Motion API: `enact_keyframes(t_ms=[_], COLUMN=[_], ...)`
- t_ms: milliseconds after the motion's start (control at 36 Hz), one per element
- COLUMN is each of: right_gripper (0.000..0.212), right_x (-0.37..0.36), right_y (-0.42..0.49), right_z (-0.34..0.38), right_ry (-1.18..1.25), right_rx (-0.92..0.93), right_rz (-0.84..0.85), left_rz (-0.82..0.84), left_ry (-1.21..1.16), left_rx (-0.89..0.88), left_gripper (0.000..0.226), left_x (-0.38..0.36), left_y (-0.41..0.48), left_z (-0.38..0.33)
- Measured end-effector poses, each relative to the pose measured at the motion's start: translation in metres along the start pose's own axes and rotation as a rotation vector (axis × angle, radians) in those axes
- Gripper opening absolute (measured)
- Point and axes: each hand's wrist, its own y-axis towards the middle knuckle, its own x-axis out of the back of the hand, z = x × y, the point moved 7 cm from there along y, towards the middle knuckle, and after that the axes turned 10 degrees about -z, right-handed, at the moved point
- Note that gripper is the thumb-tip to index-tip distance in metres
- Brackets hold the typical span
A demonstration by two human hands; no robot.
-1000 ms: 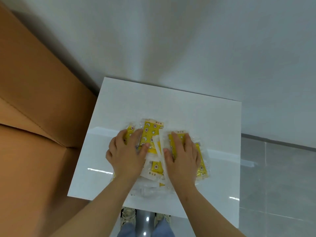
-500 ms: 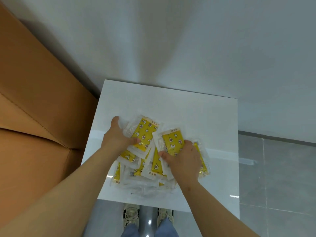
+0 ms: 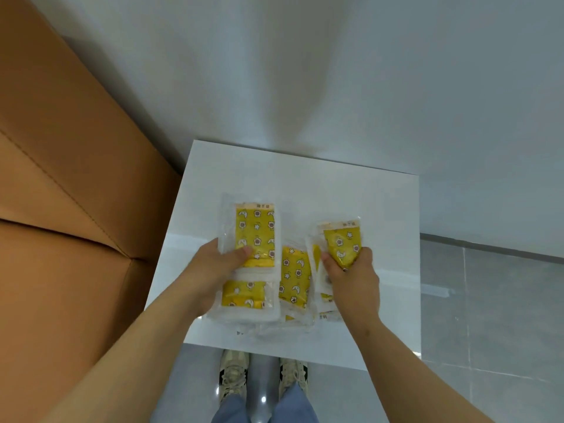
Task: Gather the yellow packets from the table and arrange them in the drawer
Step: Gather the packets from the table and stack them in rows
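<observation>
My left hand [image 3: 213,270] has its fingers [image 3: 241,254] curled round a stack of yellow packets [image 3: 256,233] at 9 o'clock on the tabletop [image 3: 305,184]; my right hand [image 3: 354,279] pinches another packet [image 3: 341,242] at 3 o'clock. Loose packets [image 3: 294,276] lie between them, and a cardboard box [image 3: 61,209] stands beyond 9 o'clock

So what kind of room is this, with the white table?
Probably a plain indoor room, maybe a storeroom or workroom: a bare white wall, shiny grey floor tiles, and a big cardboard box beside the white table.
</observation>
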Motion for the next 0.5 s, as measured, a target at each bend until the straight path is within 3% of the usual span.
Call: enact_keyframes(t_ms=[139,250,333,417,500], right_gripper=[0.041,0.055,0.07,0.08,0.075], right_x=[0.017,0.018,0.013,0.008,0.007], right_y=[0.0,0.001,0.001,-0.002,-0.003], right_z=[-0.018,-0.027,-0.032,-0.034,-0.033], right_ry=[-0.082,-0.184,-0.231,-0.301,-0.371], right_rx=[-0.073,-0.065,-0.065,-0.064,-0.053], right_rz=[-0.059,-0.007,0.043,0.061,0.05], left_rz=[-0.05,-0.202,-0.27,-0.345,-0.377], left_ry=[0.134,0.446,0.595,0.883,0.933], left_rx=[-0.033,-0.217,-0.299,-0.343,-0.319], left_gripper=[0.023,0.041,0.034,0.043,0.048], left_x=[-0.028,-0.039,-0.045,-0.049,-0.05], left_y=[-0.003,-0.002,-0.005,-0.006,-0.004], left_z=[0.028,0.034,0.029,0.023,0.021])
